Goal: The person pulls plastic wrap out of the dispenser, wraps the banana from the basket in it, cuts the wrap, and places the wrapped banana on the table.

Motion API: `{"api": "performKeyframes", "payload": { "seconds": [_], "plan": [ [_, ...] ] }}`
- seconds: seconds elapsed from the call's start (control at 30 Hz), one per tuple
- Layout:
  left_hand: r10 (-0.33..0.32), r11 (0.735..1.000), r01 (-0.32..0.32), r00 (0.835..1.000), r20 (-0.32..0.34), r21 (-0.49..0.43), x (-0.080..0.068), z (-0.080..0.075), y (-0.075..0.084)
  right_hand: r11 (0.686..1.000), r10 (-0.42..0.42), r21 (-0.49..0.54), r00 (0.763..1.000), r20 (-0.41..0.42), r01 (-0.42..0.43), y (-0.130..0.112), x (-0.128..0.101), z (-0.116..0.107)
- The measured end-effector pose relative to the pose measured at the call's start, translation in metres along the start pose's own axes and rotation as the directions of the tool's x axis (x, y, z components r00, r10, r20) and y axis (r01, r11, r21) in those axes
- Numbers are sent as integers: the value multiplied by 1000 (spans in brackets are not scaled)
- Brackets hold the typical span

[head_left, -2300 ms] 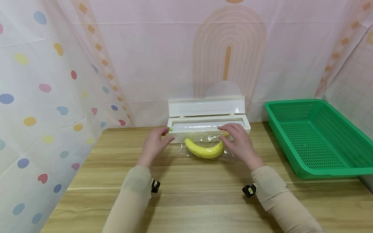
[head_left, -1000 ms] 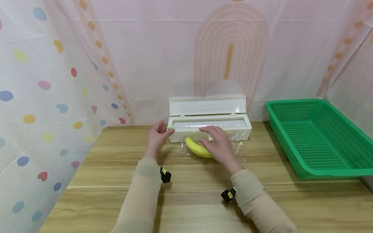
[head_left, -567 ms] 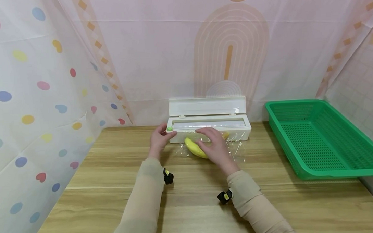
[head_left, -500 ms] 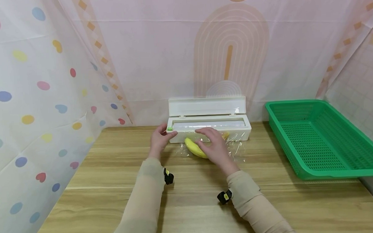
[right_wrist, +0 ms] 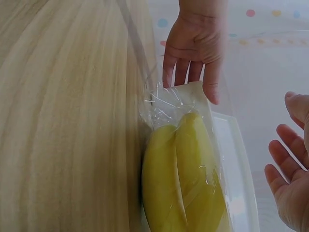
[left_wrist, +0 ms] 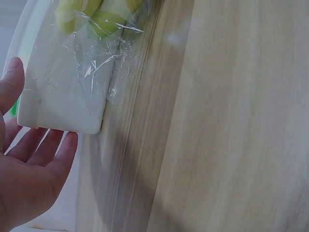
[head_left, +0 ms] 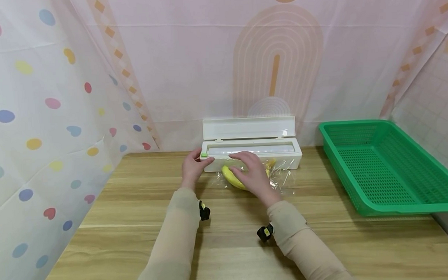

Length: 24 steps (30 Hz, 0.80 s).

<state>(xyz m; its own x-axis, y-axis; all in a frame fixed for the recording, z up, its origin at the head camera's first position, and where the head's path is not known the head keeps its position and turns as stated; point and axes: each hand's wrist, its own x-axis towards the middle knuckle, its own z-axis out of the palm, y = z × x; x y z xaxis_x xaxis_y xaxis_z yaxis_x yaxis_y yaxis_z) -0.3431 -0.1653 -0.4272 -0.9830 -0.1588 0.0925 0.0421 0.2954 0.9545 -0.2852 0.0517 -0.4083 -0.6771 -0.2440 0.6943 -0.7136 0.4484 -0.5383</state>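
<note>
Two hands working here. Over on the left, your left hand point(head_left: 193, 169) sits with relaxed fingers against the left end of the wrap dispenser point(head_left: 251, 153), thumb by the green slider point(head_left: 204, 155), gripping nothing. Moving right, the banana point(head_left: 232, 179) lies on the cling film point(head_left: 281, 180) just in front of the box, with your right hand point(head_left: 252, 175) spread loosely over it, not clenched. My guess at the risk: film bunching or sticking to itself, or tearing ragged if the box slides. The green basket point(head_left: 386, 167) sits far right.
</note>
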Motion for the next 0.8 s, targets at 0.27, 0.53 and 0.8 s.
{"api": "performKeyframes", "payload": {
  "seconds": [0.27, 0.53, 0.8],
  "plan": [
    [29, 999, -29, 1000, -2, 35, 1, 2, -2, 999, 16, -46, 1000, 24, -15, 3, 9, 4],
    [43, 997, -43, 999, -4, 68, 3, 4, -5, 997, 32, -65, 998, 60, -28, 3, 17, 3],
    [62, 993, -62, 998, -2, 99, 4, 3, -5, 996, 50, -84, 993, 108, -41, 2, 30, 2]
  ]
}}
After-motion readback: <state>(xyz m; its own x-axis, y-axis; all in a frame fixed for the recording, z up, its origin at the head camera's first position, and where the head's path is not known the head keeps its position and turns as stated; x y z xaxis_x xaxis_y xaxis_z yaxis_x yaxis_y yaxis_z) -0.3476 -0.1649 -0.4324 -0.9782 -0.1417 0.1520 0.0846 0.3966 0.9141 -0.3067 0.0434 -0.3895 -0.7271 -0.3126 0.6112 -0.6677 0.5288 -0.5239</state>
